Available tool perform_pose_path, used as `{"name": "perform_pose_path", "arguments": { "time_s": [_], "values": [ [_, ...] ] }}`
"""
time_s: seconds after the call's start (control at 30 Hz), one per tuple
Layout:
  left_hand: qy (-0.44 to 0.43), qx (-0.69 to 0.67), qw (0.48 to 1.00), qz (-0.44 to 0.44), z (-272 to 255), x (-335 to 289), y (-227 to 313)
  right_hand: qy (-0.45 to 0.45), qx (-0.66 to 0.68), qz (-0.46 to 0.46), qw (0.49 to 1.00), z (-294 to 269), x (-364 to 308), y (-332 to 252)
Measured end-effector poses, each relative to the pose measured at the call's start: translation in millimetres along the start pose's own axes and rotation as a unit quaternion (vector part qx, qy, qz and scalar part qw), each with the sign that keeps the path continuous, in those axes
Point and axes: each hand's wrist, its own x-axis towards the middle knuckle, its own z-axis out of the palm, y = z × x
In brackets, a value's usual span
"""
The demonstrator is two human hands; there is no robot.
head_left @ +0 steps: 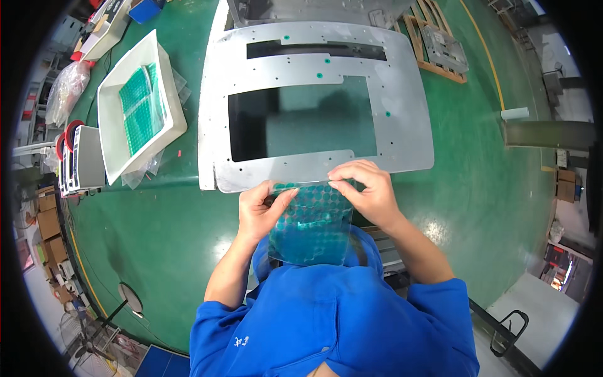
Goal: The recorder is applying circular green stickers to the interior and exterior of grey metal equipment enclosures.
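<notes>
A clear plastic sheet of round green stickers [311, 226] hangs in front of my blue shirt, gripped along its top edge. My left hand [262, 210] pinches its upper left corner between thumb and fingers. At the upper right part of that edge, my right hand [367, 191] has thumb and fingertips drawn together on the sheet. Just beyond my hands lies a flat grey metal panel [301, 78] with a large rectangular opening and a narrow slot. Several small green dots sit on the panel's surface.
On the left, a white plastic tray [113, 147] holds more green sticker sheets. Tape rolls [70, 135] and a grey box [86, 157] stand beside it. At the back right, a wooden pallet [436, 66] carries a metal part. A pedestal fan [130, 297] is at the lower left.
</notes>
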Motion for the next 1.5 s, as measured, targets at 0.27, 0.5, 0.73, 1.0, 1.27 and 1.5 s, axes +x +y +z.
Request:
{"name": "perform_pose_path", "arguments": {
  "time_s": [0.27, 0.5, 0.73, 1.0, 1.27, 1.5],
  "values": [
    [0.09, -0.057, 0.987, -0.124, 24, -19, -14, 0.02, -0.112, -0.015, 0.993, 2, -5, 26],
    [0.128, -0.094, 0.979, -0.126, 19, -30, -24, -0.082, -0.154, 0.111, 0.978, 3, 27, 44],
    [0.139, -0.094, 0.978, -0.122, 18, -31, -26, -0.088, -0.168, 0.108, 0.976, 5, 30, 44],
    [0.141, -0.097, 0.979, -0.114, 17, -27, -31, -0.098, -0.186, 0.129, 0.969, 5, 31, 41],
    [0.131, -0.083, 0.98, -0.122, 11, -25, -29, -0.104, -0.156, 0.122, 0.975, 3, 33, 45],
    [0.135, -0.1, 0.977, -0.132, 9, -23, -25, -0.117, -0.135, 0.114, 0.977, 0, 33, 49]
  ]
}}
